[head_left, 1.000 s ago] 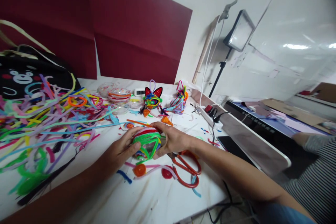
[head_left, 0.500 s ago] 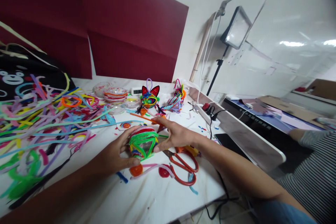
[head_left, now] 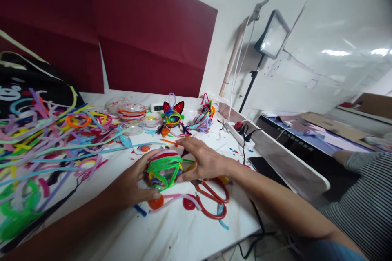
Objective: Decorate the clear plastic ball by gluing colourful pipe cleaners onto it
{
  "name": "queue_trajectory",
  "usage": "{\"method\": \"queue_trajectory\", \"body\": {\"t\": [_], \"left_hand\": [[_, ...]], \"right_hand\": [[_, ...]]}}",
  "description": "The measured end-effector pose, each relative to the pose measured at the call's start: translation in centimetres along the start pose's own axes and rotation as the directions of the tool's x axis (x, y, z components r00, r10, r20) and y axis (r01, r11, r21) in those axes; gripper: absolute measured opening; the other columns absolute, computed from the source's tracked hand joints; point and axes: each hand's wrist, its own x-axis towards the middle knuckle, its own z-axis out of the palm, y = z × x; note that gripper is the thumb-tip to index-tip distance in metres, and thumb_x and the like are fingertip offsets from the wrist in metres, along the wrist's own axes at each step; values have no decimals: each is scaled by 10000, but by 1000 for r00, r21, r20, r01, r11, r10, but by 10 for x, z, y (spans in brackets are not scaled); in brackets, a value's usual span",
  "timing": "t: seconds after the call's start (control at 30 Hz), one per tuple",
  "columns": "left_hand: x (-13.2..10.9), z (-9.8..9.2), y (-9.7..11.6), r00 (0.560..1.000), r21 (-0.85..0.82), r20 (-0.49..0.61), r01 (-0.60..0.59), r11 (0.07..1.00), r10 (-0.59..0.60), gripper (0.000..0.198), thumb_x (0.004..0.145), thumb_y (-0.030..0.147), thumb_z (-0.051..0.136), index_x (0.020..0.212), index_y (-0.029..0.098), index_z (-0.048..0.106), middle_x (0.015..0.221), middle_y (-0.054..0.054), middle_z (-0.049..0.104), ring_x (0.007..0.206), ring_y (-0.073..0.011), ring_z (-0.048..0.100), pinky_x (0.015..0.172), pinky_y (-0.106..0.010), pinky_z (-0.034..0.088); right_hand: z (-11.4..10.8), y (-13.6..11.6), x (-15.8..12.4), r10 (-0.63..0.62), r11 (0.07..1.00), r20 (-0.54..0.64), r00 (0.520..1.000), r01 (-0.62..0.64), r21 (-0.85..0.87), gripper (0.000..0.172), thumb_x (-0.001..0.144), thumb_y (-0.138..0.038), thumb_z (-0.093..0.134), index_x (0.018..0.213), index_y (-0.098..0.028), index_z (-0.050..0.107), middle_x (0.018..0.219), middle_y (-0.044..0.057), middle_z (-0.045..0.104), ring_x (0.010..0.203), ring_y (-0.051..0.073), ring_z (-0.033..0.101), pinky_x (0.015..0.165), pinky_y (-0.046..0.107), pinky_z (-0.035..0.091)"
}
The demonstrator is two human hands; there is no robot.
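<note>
A clear ball wrapped in green, red and yellow pipe cleaners [head_left: 164, 169] rests on the white table [head_left: 171, 232] in front of me. My left hand [head_left: 133, 184] cups its left side, thumb under it and fingers curled round the top. From the right, my right hand [head_left: 203, 161] presses against it, fingers stretched along its upper edge. Red-handled scissors [head_left: 211, 200] lie just below my right wrist. Flat orange and red coils [head_left: 157, 202] sit on the table under the ball.
A big heap of loose coloured pipe cleaners [head_left: 45, 142] covers the left of the table, by a black bag [head_left: 27, 85]. Two finished pipe-cleaner figures [head_left: 172, 116] and clear bowls [head_left: 131, 112] stand behind. A power strip [head_left: 241, 132], a lamp [head_left: 271, 34] and another person's arm [head_left: 352, 159] are on the right.
Both hands have kept hold of the wrapped ball and turned it a little; my left thumb now sits lower beneath it. The camera has shifted slightly.
</note>
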Motion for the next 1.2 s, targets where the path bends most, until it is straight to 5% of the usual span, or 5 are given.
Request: {"method": "queue_trajectory", "body": {"t": [0.2, 0.5, 0.83, 1.07, 1.2], "left_hand": [[0, 2, 0, 999, 26, -38, -3, 1000, 4, 985, 562, 369, 915, 1423, 235, 457, 1463, -163, 538, 1316, -383, 549, 1035, -429, 516], [8, -8, 6, 1000, -47, 19, 11, 999, -10, 962, 579, 338, 926, 1410, 256, 448, 1439, -147, 583, 1232, -357, 630, 928, -374, 591], [2, 1, 61, 998, -132, -51, 36, 991, -43, 596, 707, 490, 825, 1240, 275, 665, 1247, -83, 732, 1189, -336, 664, 933, -363, 596], [19, 9, 78, 987, -262, -23, 146, 954, -157, 403, 793, 460, 779, 1118, 234, 708, 1274, -88, 715, 1199, -317, 661, 854, -395, 641], [34, 19, 86, 987, -423, -6, 143, 895, -160, 373, 855, 384, 734, 1159, 170, 700, 1181, -133, 753, 1094, -314, 712, 831, -411, 644]], "right_hand": [[20, -9, 6, 61, 998, 126, 990, -65, 25, 1078, 698, -450, 857, 1551, -96, 302, 1513, 235, 435, 1408, 380, 418, 1186, 560, 297], [5, -14, 14, 161, 909, 131, 978, -199, 367, 1062, 651, -386, 864, 1542, -166, 328, 1336, 122, 609, 1190, 286, 611, 1032, 410, 489], [-12, -22, 19, 243, 663, 90, 966, -233, 711, 717, 670, -493, 865, 1272, -191, 621, 1160, 44, 690, 1098, 219, 633, 969, 320, 503], [-23, -22, 25, 411, 554, 53, 910, -296, 778, 668, 662, -653, 813, 1081, -157, 651, 840, 19, 682, 619, 111, 596, 540, 220, 443], [-25, -18, 32, 463, 587, -52, 885, -262, 766, 545, 797, -678, 687, 952, -156, 655, 773, 22, 667, 540, 104, 587, 461, 214, 372]]}}
